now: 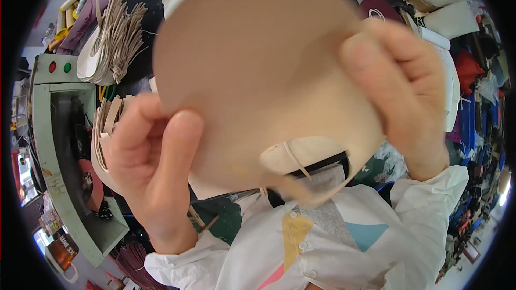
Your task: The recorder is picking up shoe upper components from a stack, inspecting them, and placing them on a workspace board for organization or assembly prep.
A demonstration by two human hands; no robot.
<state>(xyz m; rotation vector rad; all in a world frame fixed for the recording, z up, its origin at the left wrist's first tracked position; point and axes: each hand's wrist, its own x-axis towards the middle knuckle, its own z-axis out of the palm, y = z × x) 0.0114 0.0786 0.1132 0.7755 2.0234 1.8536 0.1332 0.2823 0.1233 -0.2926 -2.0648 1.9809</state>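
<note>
A large, rounded beige panel that looks like leather (252, 59) is held up close in front of me, partly blurred. Toward my body it has an oval opening, edged by a narrow curved band (306, 196). My left hand (153, 166) pinches the panel's left edge, thumb on the upper face and fingers behind. At the right edge, my right hand (408, 94) grips it the same way, its fingers curled and slightly smeared by motion. Through the opening show another pale piece and a dark edge.
A bundle of thin beige strips (126, 35) lies at the far left on the dark tabletop (146, 5). Beside it stands a pale green metal cabinet (45, 129) with red and green buttons. Stacked beige pieces (102, 129) sit behind my left hand. At the far right lies a maroon piece (380, 6).
</note>
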